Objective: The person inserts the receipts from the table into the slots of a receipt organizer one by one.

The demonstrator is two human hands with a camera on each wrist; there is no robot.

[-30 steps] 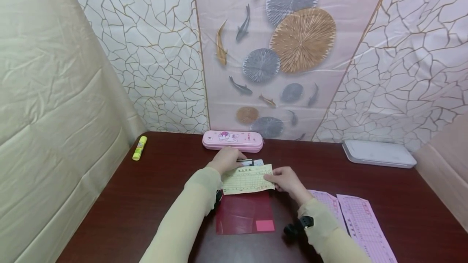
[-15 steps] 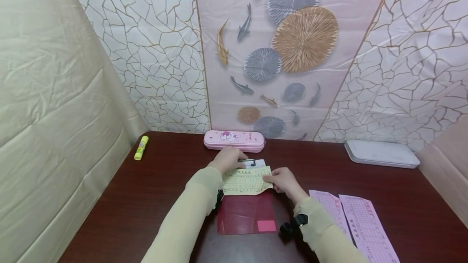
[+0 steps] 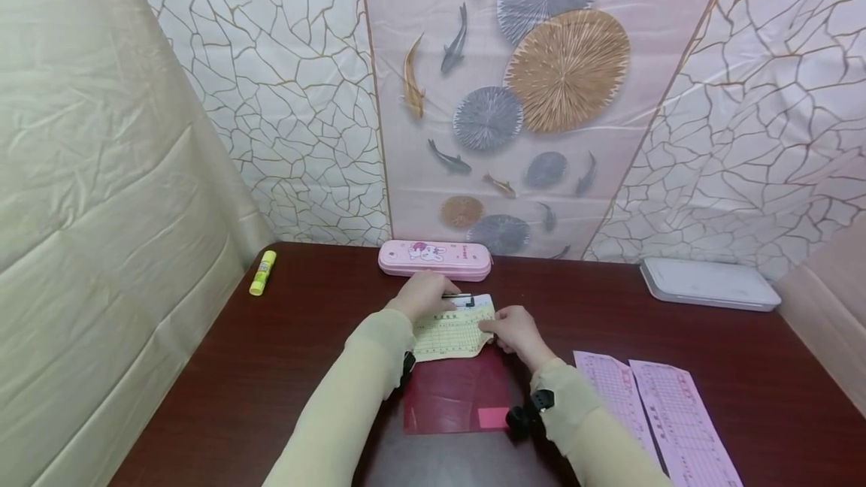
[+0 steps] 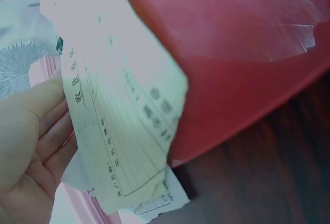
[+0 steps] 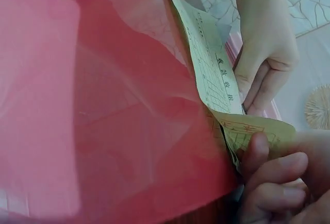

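A yellow receipt sheet (image 3: 449, 337) printed with a grid lies over the upper part of a red translucent clip folder (image 3: 453, 397). At the folder's far edge my left hand (image 3: 422, 295) grips the dark clip (image 3: 467, 300), its fingers partly hidden by the sheet in the left wrist view. White paper (image 3: 483, 302) shows beneath the yellow sheet. My right hand (image 3: 517, 333) pinches the sheet's right end between thumb and fingers. In the right wrist view that end of the receipt sheet (image 5: 258, 131) curls up, with my right hand (image 5: 278, 183) at it.
Behind the folder stands a pink pencil case (image 3: 435, 260). A yellow glue stick (image 3: 262, 273) lies at the far left. Two pink printed sheets (image 3: 683, 419) rest at the right, near my right forearm. A pale flat case (image 3: 709, 284) sits at the back right.
My right hand has moved left, bending the right end of the yellow sheet inward and baring more white paper beneath. My left hand has stayed at the clip.
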